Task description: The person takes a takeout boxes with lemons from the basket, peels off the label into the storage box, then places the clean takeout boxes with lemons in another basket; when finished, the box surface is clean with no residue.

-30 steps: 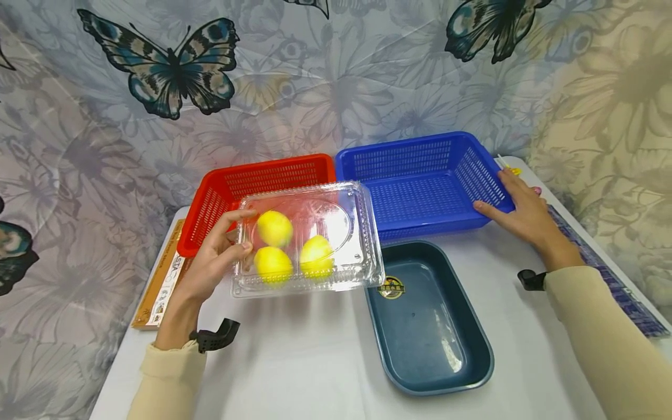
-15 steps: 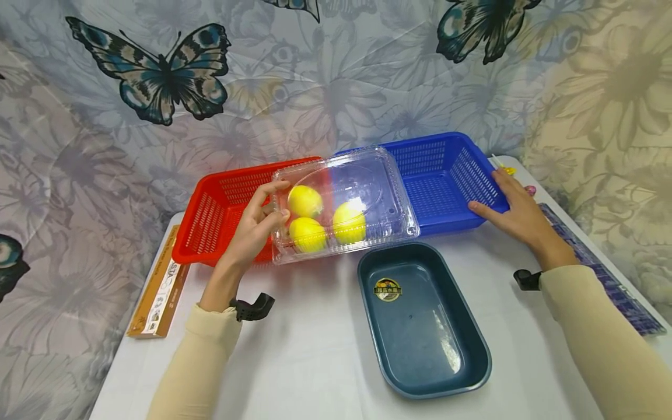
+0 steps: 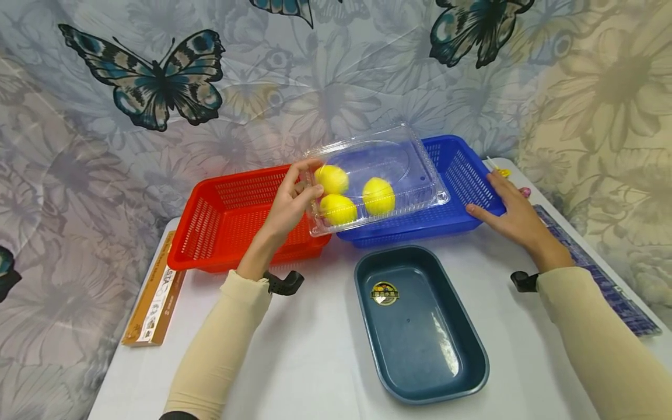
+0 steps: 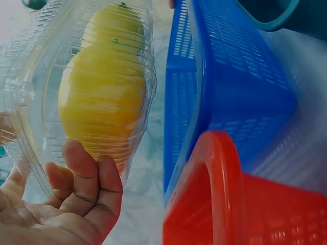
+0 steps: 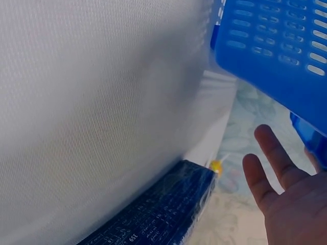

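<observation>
My left hand (image 3: 290, 204) grips the left end of a clear plastic clamshell box (image 3: 396, 154), thumb on the near side and fingers behind. Inside it lie three yellow lemons (image 3: 379, 196), grouped toward the hand; in the left wrist view the lemons (image 4: 104, 94) press against the ribbed plastic. The box is held tilted over the blue basket (image 3: 475, 175), hiding much of it. At that basket's right end rests my right hand (image 3: 520, 219), its thumb over the rim. In the right wrist view the hand (image 5: 296, 196) shows straight, spread fingers beside the basket's wall (image 5: 276, 56).
A red basket (image 3: 196, 233) stands left of the blue one. Nearer me is a dark teal tray (image 3: 415, 350) with a gold sticker. An orange-brown box (image 3: 157, 297) lies at the left edge, a dark blue patterned box (image 3: 598, 271) at the right. A patterned cloth hangs behind.
My left hand has carried the clamshell box with the lemons right and away from me, from before the red basket to above the blue one. The right hand stays at the blue basket.
</observation>
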{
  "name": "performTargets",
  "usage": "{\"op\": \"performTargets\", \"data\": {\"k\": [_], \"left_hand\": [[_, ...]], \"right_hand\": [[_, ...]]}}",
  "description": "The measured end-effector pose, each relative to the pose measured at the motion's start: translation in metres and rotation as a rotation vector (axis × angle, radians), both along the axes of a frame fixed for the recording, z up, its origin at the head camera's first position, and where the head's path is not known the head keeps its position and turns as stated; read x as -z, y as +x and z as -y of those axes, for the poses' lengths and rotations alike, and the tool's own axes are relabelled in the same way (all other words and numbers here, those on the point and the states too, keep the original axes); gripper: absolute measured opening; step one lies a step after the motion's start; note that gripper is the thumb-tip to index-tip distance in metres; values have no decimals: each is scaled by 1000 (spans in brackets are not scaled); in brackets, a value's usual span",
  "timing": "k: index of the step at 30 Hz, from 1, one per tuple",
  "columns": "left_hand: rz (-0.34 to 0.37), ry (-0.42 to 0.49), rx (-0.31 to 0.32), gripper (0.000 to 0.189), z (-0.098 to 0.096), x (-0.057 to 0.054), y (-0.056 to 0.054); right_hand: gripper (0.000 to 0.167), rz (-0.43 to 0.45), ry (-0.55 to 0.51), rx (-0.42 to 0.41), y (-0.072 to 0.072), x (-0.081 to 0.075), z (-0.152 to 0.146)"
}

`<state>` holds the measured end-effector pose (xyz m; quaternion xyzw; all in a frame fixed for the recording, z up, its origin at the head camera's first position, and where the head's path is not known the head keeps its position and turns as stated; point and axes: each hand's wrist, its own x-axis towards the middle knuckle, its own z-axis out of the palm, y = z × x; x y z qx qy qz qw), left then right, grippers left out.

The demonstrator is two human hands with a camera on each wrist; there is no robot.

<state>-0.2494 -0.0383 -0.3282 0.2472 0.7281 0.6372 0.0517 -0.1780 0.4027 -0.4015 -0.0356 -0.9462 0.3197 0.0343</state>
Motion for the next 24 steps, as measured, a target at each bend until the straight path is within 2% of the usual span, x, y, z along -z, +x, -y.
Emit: {"op": "performTargets", "data": {"k": [6,15,24], "left_hand": [[36,-42,9,51,-22,1,-13],[49,-69,75,50,-46,4,-32],[92,-117,117,55,-67,8,-50]], "right_hand": [[97,2,4,5,1,1,1],[97,-17,-9,6,3,1,1],[98,15,1,25,3,0,2]]}}
